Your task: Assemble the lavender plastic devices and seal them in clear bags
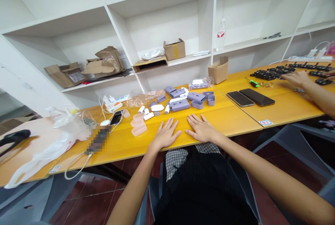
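My left hand lies flat and open on the yellow table, fingers spread, holding nothing. My right hand rests flat beside it, palm down and open too. Just beyond the fingertips lie several purple plastic housings, small white cylinders and a white oval piece. Left of my left hand sit pale pink plastic parts.
Two dark phones lie to the right, with a green-handled screwdriver and black parts under another person's hand. A small cardboard box, a white plastic bag, cables and a power strip stand left. White shelves behind hold boxes.
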`<state>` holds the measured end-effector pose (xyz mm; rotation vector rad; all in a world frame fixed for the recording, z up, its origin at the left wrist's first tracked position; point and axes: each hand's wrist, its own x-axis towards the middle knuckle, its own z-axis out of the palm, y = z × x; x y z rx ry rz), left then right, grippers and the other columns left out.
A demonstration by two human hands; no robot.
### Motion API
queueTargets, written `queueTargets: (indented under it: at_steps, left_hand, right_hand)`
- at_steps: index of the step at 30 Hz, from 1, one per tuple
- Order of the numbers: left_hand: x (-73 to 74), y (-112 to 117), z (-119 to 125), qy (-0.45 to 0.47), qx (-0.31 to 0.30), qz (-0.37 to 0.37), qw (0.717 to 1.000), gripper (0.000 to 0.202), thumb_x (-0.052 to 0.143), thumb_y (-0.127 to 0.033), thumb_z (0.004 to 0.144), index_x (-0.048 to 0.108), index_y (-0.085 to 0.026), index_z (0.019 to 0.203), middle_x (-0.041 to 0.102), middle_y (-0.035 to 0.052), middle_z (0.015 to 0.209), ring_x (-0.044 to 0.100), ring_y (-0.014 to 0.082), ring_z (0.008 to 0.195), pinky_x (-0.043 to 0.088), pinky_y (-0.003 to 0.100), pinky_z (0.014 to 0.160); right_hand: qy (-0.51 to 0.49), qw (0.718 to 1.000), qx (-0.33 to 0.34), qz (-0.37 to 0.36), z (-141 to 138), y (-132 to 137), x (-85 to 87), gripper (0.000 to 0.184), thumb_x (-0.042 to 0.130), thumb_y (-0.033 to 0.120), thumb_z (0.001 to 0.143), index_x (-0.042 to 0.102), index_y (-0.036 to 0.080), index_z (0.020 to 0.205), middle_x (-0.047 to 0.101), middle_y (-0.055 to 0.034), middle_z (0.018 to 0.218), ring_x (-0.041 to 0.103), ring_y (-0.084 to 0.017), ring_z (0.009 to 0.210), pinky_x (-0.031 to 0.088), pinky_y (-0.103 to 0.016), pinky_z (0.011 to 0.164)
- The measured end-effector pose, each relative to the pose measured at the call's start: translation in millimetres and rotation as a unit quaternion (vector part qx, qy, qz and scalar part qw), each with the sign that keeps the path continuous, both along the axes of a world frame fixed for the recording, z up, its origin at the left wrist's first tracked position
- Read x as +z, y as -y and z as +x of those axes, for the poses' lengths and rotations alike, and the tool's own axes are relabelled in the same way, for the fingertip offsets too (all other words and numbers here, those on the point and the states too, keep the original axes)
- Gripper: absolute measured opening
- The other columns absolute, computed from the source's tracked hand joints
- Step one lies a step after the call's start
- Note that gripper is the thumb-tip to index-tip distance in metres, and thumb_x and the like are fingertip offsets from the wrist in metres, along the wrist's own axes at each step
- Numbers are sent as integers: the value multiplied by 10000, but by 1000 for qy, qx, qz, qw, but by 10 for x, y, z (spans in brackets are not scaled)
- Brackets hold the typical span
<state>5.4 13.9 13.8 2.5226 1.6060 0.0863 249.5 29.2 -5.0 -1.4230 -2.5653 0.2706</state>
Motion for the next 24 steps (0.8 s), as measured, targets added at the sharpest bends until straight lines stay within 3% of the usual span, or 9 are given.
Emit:
queueTargets:
  at_steps: [6,9,12,15,18,21,24]
  left_hand:
    - [-1,12,11,5,8,13,1000,713,344,-636,1067,359,-236,1657,213,116,1764,168,286,1655,108,560,1339]
    - [-19,12,1,12,4,21,1000,707,353,-629,1068,375,-228,1650,235,121,1758,182,291,1652,117,560,1338]
    - [-27,10,-8,12,1,22,1000,715,357,-618,1070,376,-198,1649,239,139,1755,184,298,1651,120,571,1335]
    - [-21,18,-6,16,-1,23,1000,711,366,-609,1070,383,-190,1644,243,150,1750,193,310,1648,125,590,1330]
    - [-15,26,0,23,-3,21,1000,694,385,-601,1068,404,-200,1634,259,152,1745,207,318,1643,129,600,1327]
    - [-29,21,0,26,-2,19,999,687,403,-594,1064,415,-202,1628,270,153,1742,211,315,1643,127,595,1329]
    - [-64,17,-5,33,-2,30,999,676,420,-585,1062,432,-201,1618,280,153,1740,236,321,1636,148,596,1325]
  right_hand:
    - [6,1000,-3,1,11,5,-26,822,275,649,1039,361,121,1663,264,-166,1746,205,-376,1635,97,-660,1305]
    - [8,1000,-3,21,-27,-26,46,759,364,610,1030,477,117,1596,366,-196,1705,317,-403,1592,200,-661,1283]
    - [1,996,5,87,-112,-198,162,647,518,498,985,602,79,1471,469,-245,1633,402,-407,1543,294,-589,1268]
    - [7,992,-5,129,-206,-489,221,769,577,430,943,437,48,1595,305,-229,1727,226,-415,1621,211,-625,1295]
    - [21,993,-37,111,-270,-698,180,784,545,475,964,400,73,1621,319,-213,1726,222,-433,1618,184,-667,1285]
    - [16,988,-42,150,-274,-654,94,716,543,451,972,475,55,1564,443,-239,1651,305,-440,1581,200,-649,1284]
    - [-5,977,-31,209,-200,-413,34,577,558,378,969,594,45,1440,599,-249,1478,438,-415,1492,254,-584,1277]
